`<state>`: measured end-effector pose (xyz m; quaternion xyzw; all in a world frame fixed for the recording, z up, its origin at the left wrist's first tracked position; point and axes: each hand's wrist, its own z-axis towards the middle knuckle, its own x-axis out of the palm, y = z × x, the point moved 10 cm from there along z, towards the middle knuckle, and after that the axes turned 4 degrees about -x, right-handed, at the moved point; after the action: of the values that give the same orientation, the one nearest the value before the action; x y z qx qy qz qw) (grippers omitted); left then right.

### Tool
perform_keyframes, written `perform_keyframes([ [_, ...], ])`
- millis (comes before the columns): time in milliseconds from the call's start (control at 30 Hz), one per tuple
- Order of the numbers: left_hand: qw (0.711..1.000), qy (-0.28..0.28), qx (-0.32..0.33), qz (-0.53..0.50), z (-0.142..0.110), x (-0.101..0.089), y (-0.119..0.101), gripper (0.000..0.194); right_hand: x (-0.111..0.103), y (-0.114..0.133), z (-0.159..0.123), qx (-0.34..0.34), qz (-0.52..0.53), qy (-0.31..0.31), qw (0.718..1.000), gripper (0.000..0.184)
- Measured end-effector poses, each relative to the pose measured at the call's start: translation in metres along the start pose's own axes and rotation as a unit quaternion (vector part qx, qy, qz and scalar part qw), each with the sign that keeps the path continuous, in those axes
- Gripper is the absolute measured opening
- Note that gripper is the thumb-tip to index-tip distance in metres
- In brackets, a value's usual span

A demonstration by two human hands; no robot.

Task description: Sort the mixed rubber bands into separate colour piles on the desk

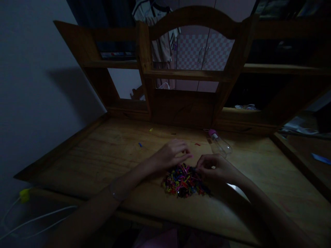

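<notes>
A heap of small colourful elastic bands (184,181) lies on the wooden desk (103,155) near its front edge. My left hand (172,155) hovers over the heap's far left side, fingers curled with the tips together. My right hand (216,167) rests at the heap's right side, fingers bent and pinched at the bands. What each hand holds is too small and dark to make out. A thin bracelet sits on my left wrist.
A clear plastic bottle with a pink cap (219,143) lies on its side behind my right hand. Stray bands (140,144) dot the desk. A wooden hutch (186,79) with shelves rises at the back. White cables (38,217) hang at the lower left.
</notes>
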<state>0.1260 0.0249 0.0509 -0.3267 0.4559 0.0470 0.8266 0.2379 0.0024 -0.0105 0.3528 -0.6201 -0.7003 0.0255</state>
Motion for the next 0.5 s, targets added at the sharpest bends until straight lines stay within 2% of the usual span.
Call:
perform_keyframes([
  [100,0.998,-0.006,-0.067,0.002,-0.001,-0.030,0.045,0.023,-0.001,0.002,0.000,0.002,0.004,0.000,1.000,0.030],
  [200,0.993,0.027,-0.111,0.026,-0.008,-0.038,0.076,0.022,-0.001,0.005,-0.001,0.004,0.006,0.001,1.000,0.030],
  [267,0.991,0.040,-0.124,0.034,-0.012,-0.035,0.083,0.021,0.000,0.007,-0.001,0.004,0.005,0.006,1.000,0.030],
  [500,0.992,0.051,-0.112,0.010,-0.013,-0.025,0.086,0.017,-0.004,0.008,-0.003,0.000,-0.002,-0.004,1.000,0.031],
])
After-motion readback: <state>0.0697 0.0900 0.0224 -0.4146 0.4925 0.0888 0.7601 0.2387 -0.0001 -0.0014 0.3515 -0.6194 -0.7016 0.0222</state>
